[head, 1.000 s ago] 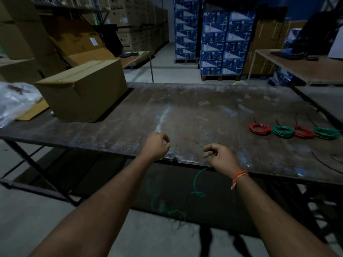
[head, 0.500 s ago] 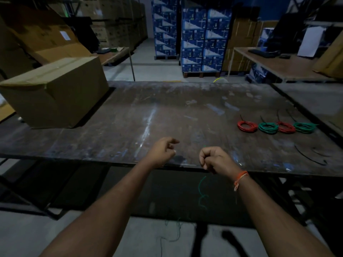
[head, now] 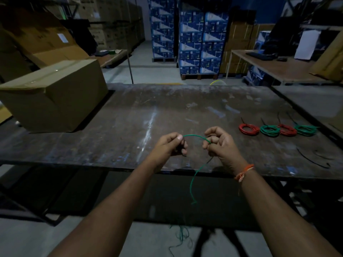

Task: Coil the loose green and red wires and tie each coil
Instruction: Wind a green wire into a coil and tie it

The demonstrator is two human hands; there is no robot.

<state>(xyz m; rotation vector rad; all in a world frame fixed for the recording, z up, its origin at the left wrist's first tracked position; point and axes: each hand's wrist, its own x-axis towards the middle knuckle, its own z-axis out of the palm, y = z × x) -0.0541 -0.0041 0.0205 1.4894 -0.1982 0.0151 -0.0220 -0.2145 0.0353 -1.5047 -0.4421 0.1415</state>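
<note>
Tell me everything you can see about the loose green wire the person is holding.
The loose green wire is thin and looks plastic-coated. A short stretch arches between the left hand, which pinches one end at the fingertips, and the right hand, which is closed around it. From under the right hand it hangs past the near edge of the worktable, curving down toward the floor, where more green strands lie tangled. It is not yet coiled.
</note>
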